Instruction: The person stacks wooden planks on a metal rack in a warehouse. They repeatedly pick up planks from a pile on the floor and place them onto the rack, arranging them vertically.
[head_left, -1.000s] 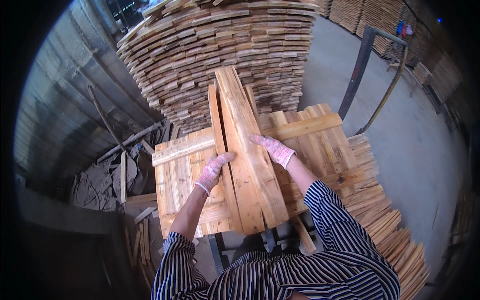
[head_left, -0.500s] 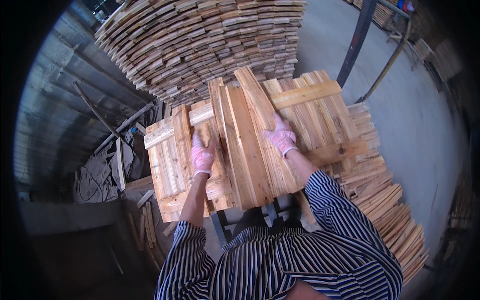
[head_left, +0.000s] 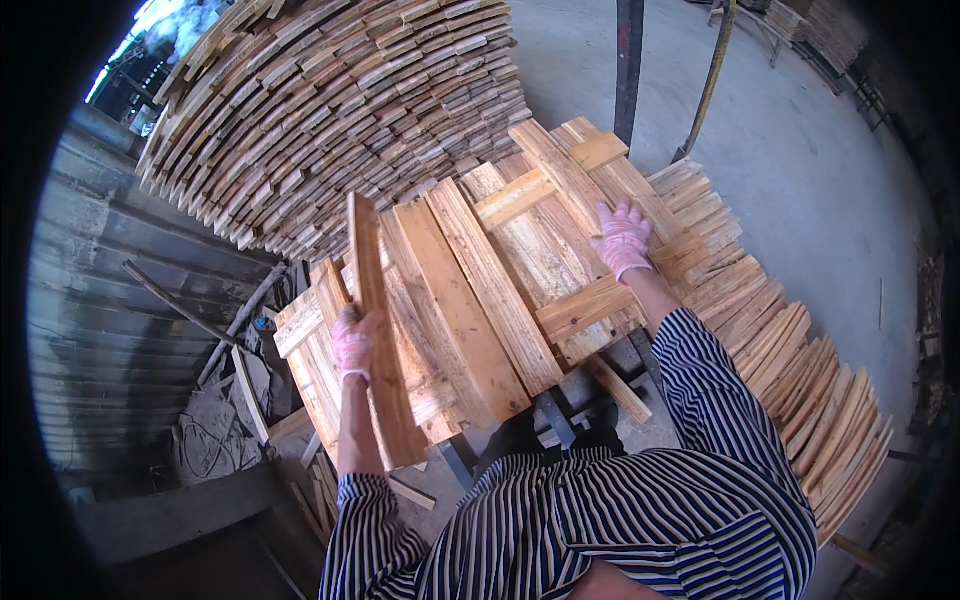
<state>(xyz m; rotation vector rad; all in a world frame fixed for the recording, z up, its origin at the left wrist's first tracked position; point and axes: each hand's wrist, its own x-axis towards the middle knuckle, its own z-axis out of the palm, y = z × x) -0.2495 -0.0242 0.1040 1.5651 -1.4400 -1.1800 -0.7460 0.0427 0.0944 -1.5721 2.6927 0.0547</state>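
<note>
My left hand (head_left: 353, 342), in a pink-and-white glove, is wrapped round a wooden board (head_left: 372, 300) that stands tilted up on its edge, its near end blurred. My right hand (head_left: 624, 240), gloved alike, grips another wooden board (head_left: 558, 165) that lies slantwise across crosspieces on the right; part of this board is hidden under the hand. Between my hands several loose boards (head_left: 455, 295) lie side by side. They rest over slatted panels with wooden crosspieces (head_left: 590, 303).
A tall stack of planks (head_left: 350, 120) rises beyond the work surface. More stacked boards (head_left: 800, 390) reach down the right side. A dark metal post (head_left: 628, 70) stands at the far right. Scrap wood and debris (head_left: 225, 410) lie by the corrugated wall (head_left: 110, 290).
My hands have moved apart. The left has tilted a board up on its edge; the right has shifted its board rightward. The boards between them are more spread out.
</note>
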